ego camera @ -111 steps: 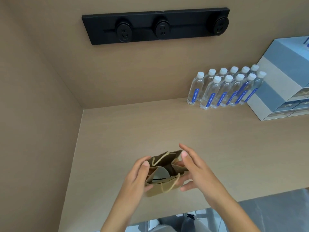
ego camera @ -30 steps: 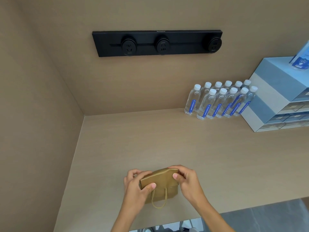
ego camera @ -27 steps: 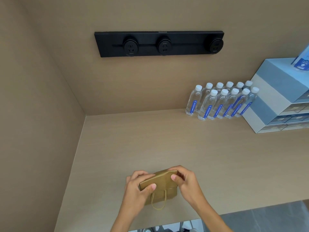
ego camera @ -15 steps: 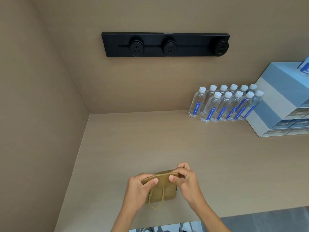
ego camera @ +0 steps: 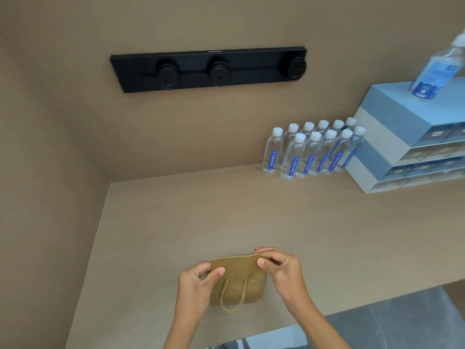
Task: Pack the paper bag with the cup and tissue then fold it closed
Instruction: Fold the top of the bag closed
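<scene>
A small brown paper bag [ego camera: 239,278] stands on the beige counter [ego camera: 276,222] near its front edge. Its top is folded over toward me, and a rope handle [ego camera: 232,299] hangs down its front. My left hand [ego camera: 198,283] pinches the folded top at its left corner. My right hand [ego camera: 281,270] pinches the right corner, thumb in front and fingers behind. The cup and the tissue are hidden; the closed bag shows nothing of its inside.
Several water bottles [ego camera: 312,152] stand in two rows at the back right. Beside them is a stack of blue and white boxes [ego camera: 402,147] with a clear bottle [ego camera: 435,69] on top. A black socket strip [ego camera: 208,69] hangs on the back wall. A side wall closes the left.
3.7 s ago the bag stood open with the white cup visible inside. Its top has since been folded over toward me and pressed flat. Both hands stay pinched on the fold's corners.
</scene>
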Demonstrator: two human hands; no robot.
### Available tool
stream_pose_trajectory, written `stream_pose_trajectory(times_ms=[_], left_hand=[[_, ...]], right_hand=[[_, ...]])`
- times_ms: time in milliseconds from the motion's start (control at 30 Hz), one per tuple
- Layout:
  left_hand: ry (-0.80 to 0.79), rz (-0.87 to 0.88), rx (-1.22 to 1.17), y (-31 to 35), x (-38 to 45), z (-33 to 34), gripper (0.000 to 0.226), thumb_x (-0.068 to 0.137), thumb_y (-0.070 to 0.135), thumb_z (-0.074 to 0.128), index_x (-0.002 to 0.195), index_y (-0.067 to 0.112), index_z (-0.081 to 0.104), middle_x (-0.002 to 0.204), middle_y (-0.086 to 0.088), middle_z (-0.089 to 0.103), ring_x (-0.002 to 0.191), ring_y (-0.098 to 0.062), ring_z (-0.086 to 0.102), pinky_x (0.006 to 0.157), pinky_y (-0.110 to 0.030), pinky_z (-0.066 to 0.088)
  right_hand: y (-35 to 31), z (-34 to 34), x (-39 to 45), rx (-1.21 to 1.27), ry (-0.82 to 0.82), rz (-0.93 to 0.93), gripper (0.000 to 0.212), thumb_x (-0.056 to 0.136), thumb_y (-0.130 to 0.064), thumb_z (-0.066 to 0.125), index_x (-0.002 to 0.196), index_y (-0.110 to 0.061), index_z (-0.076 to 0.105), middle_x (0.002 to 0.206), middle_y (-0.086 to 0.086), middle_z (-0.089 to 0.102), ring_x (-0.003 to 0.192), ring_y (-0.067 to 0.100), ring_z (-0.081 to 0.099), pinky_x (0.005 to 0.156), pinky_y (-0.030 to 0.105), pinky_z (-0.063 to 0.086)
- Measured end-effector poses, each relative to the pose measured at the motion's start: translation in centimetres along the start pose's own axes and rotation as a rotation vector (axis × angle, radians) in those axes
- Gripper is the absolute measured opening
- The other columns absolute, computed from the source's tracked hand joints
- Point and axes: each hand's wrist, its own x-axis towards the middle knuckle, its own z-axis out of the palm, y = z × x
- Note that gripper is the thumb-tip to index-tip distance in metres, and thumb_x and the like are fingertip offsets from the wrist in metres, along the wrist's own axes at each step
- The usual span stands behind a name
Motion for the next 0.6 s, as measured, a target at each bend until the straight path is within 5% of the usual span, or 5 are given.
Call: stream_pose_trajectory(times_ms=[200, 467, 600], left_hand=[[-0.175, 0.052, -0.039, 4.4, -1.4, 9.6, 0.009, 0.079, 0.009, 0.076, 0.074, 0.015, 0.08, 0.074, -0.004, 0.079, 0.068, -0.008, 0.068, 0.066, -0.024, 0.053], [-0.431, 0.129, -0.039, 9.8, -6.3, 31.0, 0.014, 0.079, 0.007, 0.075, 0.073, 0.019, 0.08, 0.067, 0.001, 0.078, 0.06, -0.002, 0.066, 0.056, -0.013, 0.051], [-0.604, 0.143, -0.051, 12.5, -9.3, 42.1, 0.014, 0.081, 0.007, 0.074, 0.077, 0.019, 0.081, 0.075, -0.005, 0.079, 0.064, -0.008, 0.068, 0.059, -0.021, 0.055]], right_hand=[[-2.5, -11.2, -2.5, -0.012, 0.161, -0.122, 0.025, 0.079, 0.004, 0.071, 0.083, -0.019, 0.081, 0.098, -0.008, 0.074, 0.092, 0.007, 0.069, 0.075, 0.011, 0.049], [-4.4, -32.3, -8.3, -0.057, 0.489, -0.218, 0.016, 0.078, 0.0, 0.072, 0.08, -0.014, 0.079, 0.092, -0.004, 0.071, 0.088, 0.009, 0.067, 0.075, 0.014, 0.048], [-5.5, -42.7, -12.1, -0.094, 0.649, -0.23, 0.016, 0.078, 0.004, 0.072, 0.075, -0.011, 0.077, 0.088, -0.002, 0.069, 0.084, 0.01, 0.065, 0.075, 0.016, 0.048]])
